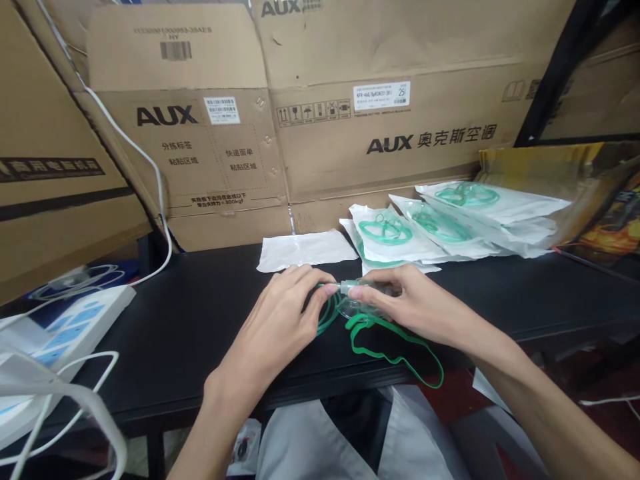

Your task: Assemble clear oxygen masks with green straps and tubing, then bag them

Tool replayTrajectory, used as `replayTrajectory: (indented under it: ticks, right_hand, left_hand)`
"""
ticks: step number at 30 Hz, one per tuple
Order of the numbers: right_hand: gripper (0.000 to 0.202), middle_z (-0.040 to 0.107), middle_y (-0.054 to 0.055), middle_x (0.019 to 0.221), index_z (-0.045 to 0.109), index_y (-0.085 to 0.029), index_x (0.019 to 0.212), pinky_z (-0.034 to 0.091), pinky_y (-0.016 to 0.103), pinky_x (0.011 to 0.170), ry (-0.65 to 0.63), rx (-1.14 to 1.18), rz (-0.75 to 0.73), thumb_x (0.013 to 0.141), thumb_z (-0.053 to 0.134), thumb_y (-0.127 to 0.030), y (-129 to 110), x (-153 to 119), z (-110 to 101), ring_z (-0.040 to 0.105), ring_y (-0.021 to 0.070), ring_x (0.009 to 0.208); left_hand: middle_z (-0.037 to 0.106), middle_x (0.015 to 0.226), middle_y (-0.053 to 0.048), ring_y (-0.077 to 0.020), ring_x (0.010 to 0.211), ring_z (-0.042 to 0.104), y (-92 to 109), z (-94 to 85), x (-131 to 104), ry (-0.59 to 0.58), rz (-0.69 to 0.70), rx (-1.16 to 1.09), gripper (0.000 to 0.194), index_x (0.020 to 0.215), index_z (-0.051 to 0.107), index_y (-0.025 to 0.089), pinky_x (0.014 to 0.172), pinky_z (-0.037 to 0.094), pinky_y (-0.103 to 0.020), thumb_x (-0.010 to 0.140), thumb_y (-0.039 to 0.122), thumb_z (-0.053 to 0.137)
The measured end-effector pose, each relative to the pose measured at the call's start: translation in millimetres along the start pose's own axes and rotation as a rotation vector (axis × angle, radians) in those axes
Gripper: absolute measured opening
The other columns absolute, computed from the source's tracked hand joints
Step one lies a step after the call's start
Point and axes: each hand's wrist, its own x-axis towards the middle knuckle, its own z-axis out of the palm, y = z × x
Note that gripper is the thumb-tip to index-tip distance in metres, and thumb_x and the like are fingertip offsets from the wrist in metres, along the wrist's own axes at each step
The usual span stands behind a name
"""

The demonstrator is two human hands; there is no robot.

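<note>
Both the left hand (293, 307) and the right hand (425, 303) are bare, with slim, fairly straight fingers and smooth backs. The thumbnails look short. The left forearm (220, 420) and the right forearm (540, 400) are also bare along their visible length, slender and smooth, and a rounded wrist bone bulges on the left one's outer side. Pale grey clothing (303, 443) covers the lap in two broad, softly creased panels of plain, matte cloth. Between them shows a near-black patch (357, 417), too dim to identify as a garment.
</note>
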Motion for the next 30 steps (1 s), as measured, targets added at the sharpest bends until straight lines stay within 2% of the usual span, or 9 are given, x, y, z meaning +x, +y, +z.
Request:
replayTrajectory:
  ticks: [5, 10, 19, 30]
  right_hand:
    - [0.046, 0.043, -0.005, 0.064, 0.053, -0.020, 0.071, 0.029, 0.027, 0.057, -0.065, 0.070, 0.023, 0.097, 0.055, -0.058, 1.0, -2.0, -4.9, 0.039, 0.0121, 0.061]
    - [0.045, 0.038, -0.005, 0.063, 0.049, -0.020, 0.069, 0.026, 0.028, 0.055, -0.093, 0.129, 0.054, 0.096, 0.056, -0.055, -2.0, -3.8, -5.6, 0.035, 0.0115, 0.058]
    - [0.045, 0.035, -0.005, 0.063, 0.050, -0.020, 0.068, 0.026, 0.027, 0.053, -0.045, 0.055, 0.058, 0.095, 0.059, -0.055, -0.8, -3.3, -4.4, 0.032, 0.0112, 0.059]
    - [0.045, 0.039, -0.006, 0.065, 0.052, -0.020, 0.073, 0.028, 0.026, 0.054, -0.084, 0.070, 0.052, 0.098, 0.054, -0.057, -2.3, -4.8, -4.6, 0.038, 0.0110, 0.060]
  left_hand:
    - [0.065, 0.100, -0.001, -0.0173, 0.094, 0.060, 3.0, 1.4, 0.3, 0.015, 0.086, 0.019, 0.015, 0.103, 0.061, 0.021, 0.086, 0.042, -0.032, 0.107, 0.023, 0.047]
    - [0.065, 0.102, -0.002, -0.0171, 0.095, 0.059, -0.2, -3.8, -1.2, -0.016, 0.158, 0.016, 0.015, 0.108, 0.062, 0.020, 0.085, 0.042, -0.032, 0.107, 0.022, 0.047]
    - [0.066, 0.099, -0.001, -0.0169, 0.091, 0.060, -0.2, -1.8, -2.4, -0.020, 0.162, 0.042, 0.017, 0.107, 0.066, 0.021, 0.082, 0.043, -0.031, 0.106, 0.021, 0.050]
    - [0.062, 0.086, -0.002, -0.0161, 0.079, 0.056, 1.0, 3.4, -1.6, 0.085, 0.225, 0.086, 0.019, 0.096, 0.066, 0.016, 0.072, 0.040, -0.031, 0.101, 0.010, 0.049]
